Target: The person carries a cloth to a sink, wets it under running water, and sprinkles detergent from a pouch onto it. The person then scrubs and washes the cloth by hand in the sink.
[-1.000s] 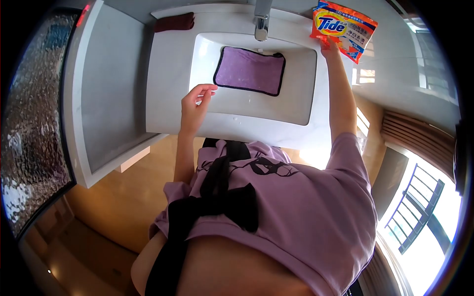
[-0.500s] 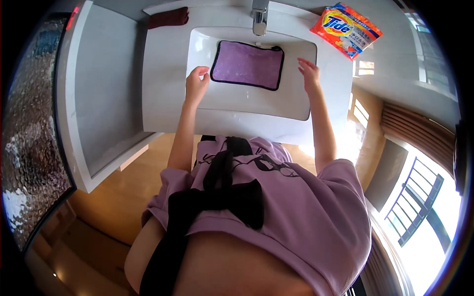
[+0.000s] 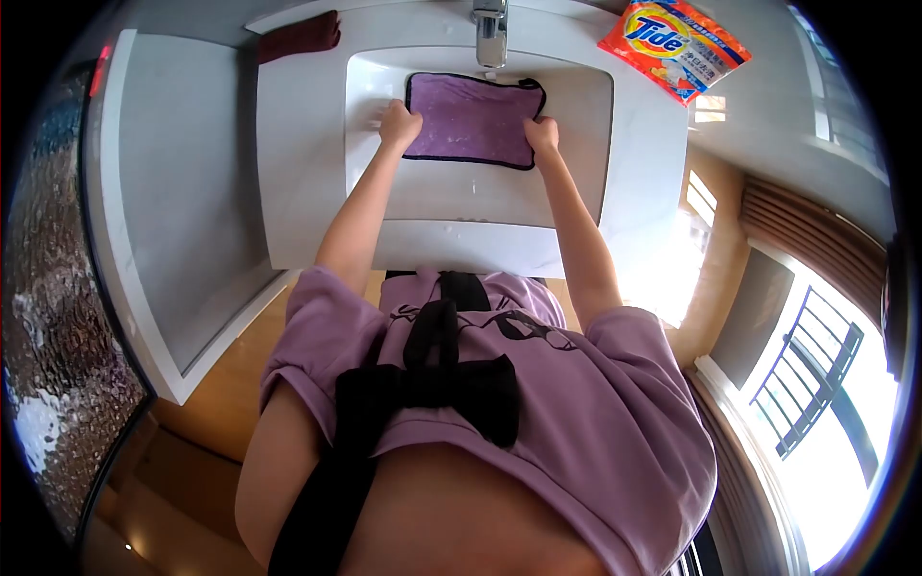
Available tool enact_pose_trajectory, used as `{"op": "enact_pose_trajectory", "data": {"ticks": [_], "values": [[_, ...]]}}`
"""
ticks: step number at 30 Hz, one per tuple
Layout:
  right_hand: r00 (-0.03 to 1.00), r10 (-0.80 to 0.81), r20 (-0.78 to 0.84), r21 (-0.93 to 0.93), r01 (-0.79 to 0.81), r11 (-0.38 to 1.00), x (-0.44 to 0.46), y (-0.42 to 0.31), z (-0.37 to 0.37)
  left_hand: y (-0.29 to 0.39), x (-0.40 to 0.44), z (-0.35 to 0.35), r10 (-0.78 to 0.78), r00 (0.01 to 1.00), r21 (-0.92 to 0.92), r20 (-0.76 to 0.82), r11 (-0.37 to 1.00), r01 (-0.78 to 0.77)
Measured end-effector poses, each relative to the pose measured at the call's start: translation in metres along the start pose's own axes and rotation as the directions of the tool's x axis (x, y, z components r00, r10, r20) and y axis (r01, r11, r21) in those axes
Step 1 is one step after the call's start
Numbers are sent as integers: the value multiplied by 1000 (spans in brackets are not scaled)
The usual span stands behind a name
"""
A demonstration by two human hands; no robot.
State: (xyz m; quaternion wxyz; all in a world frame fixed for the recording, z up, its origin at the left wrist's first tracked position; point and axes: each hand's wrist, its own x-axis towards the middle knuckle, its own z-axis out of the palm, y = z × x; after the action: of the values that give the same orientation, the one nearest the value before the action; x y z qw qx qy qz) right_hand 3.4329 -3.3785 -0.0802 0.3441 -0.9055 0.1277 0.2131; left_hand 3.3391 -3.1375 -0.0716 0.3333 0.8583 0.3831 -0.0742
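A purple cloth (image 3: pixel 471 120) with a black border lies spread in the white sink basin (image 3: pixel 384 197). At its left edge my left hand (image 3: pixel 400 127) is closed, thumb on top and the fingers hidden beneath the cloth. My right hand (image 3: pixel 542 134) grips the right edge the same way. White specks show on the purple surface.
Behind the basin stands a chrome faucet (image 3: pixel 491 34). An orange Tide bag (image 3: pixel 672 48) lies on the counter's right back corner, and a folded dark red cloth (image 3: pixel 300 36) at the left back. A raised grey ledge (image 3: pixel 192 182) is left of the counter.
My right hand has let go of the Tide bag and moved left to the purple cloth. My left hand has come to the cloth's left edge. Both hands have closed on it.
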Motion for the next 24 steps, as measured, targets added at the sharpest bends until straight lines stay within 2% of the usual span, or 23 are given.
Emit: {"op": "enact_pose_trajectory", "data": {"ticks": [2, 4, 6, 7, 9, 11, 12, 13, 14, 15, 16, 17, 18, 19, 20, 21, 22, 24], "values": [[1000, -1, -6, 58, 1, 998, 8, 0, 7, 3, 1, 2, -13, 1000, 19, -4, 1000, 13], [1000, -7, -2, 33, 7, 999, 10, -2, 5, 7, 3, 0, -25, 1000, 37, -11, 999, 25], [1000, -15, 4, 7, 15, 1000, 11, -2, 5, 2, 10, 4, -48, 986, -57, 158, 997, 57], [999, -1, 39, 73, -2, 997, 12, -3, 5, 0, 12, 7, -49, 986, -58, 157, 997, 59], [997, 1, 79, 136, -12, 991, 21, 1, 10, 0, 13, 11, -142, 945, -258, 294, 940, 222], [991, -82, 102, 307, 47, 950, 21, 1, 14, -1, 12, 13, -112, 953, -327, 280, 922, 205], [991, -81, 102, 310, 46, 950, 20, 0, 11, -1, 11, 14, -79, 958, -392, 276, 900, 188], [976, -104, 194, 444, 7, 896, 19, 0, 6, -2, 11, 13, -78, 957, -390, 279, 902, 187], [951, -138, 277, 564, -45, 824, 13, -3, -3, 5, 6, 3, -109, 888, -583, 446, 717, 381], [952, -137, 274, 566, -45, 823, 7, -7, -10, 8, 3, -3, -82, 795, -685, 601, 461, 564], [933, -84, 350, 658, -182, 730, 2, -13, -18, 11, 0, -8, -56, 758, -686, 650, 385, 617], [901, -45, 431, 723, -315, 615, -1, -18, -23, 18, -6, -16, -50, 761, -690, 647, 387, 612], [839, -160, 520, 763, -371, 529, 4, -14, -24, 25, -15, -23, -13, 737, -687, 676, 351, 636], [840, -165, 517, 764, -366, 531, 6, -10, -24, 30, -23, -30, 24, 713, -682, 701, 316, 660], [799, -173, 576, 769, -459, 445, 3, -9, -26, 28, -25, -31, 27, 717, -686, 697, 315, 656], [752, -187, 632, 757, -548, 355, -2, -8, -28, 27, -28, -32, 64, 631, -625, 773, 247, 740], [751, -191, 632, 758, -548, 355, -6, -5, -33, 24, -32, -32, 109, 539, -550, 835, 182, 815], [649, -303, 698, 716, -648, 260, -19, -3, -46, 19, -43, -28, 136, 574, -589, 808, 141, 796]]}}
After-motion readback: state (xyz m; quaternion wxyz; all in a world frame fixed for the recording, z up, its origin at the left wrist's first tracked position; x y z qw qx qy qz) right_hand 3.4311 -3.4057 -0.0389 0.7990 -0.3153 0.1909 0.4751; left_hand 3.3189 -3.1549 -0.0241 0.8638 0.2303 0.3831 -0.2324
